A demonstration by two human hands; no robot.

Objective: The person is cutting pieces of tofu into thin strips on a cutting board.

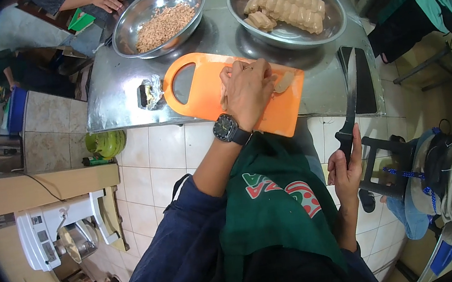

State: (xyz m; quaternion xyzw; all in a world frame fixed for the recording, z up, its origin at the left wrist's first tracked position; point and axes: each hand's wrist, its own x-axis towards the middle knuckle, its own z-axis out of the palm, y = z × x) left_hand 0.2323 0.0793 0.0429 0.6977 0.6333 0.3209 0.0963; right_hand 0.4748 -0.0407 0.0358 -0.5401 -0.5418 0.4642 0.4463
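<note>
My left hand (246,90), with a black watch at its wrist, rests on the orange cutting board (209,67). Its fingers are curled down, and whatever lies beneath them is hidden. Just right of those fingers is a tan, sausage-shaped piece of food (285,82) on the board. My right hand (346,167) grips the black handle of a long knife (351,89). The blade points up and away, to the right of the board. Beyond the board stand a steel bowl of small chopped tan pieces (165,26) and a steel bowl of tan wrapped rolls (296,7).
A black flat tray-like thing (366,98) lies at the right end of the metal table (113,93). A crumpled wrapper (150,93) sits left of the board. At the far left, another person's hand (107,0) rests near the bowl. A white mixer (51,235) stands lower left.
</note>
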